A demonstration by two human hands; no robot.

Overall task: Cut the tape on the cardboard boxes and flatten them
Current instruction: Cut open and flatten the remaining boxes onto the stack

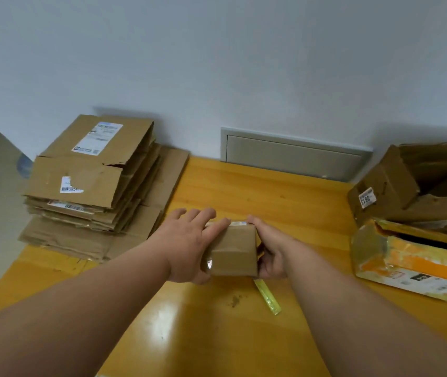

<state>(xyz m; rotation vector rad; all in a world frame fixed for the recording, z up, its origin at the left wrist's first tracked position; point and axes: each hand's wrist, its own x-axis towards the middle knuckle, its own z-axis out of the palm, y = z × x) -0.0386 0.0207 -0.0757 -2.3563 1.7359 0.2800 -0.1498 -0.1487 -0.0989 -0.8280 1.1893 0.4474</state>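
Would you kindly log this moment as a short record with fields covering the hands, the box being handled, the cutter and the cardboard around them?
surface: yellow wooden table
left hand: fingers straight, pressed on the left side of the small brown box
right hand: grips the box's right side
box state: not yet flat
cutter: yellow-green strip lying on the table just near of the box; cannot tell whether it is the cutter
far left: stack of flattened boxes
right: orange torn box and open brown boxes, unflattened
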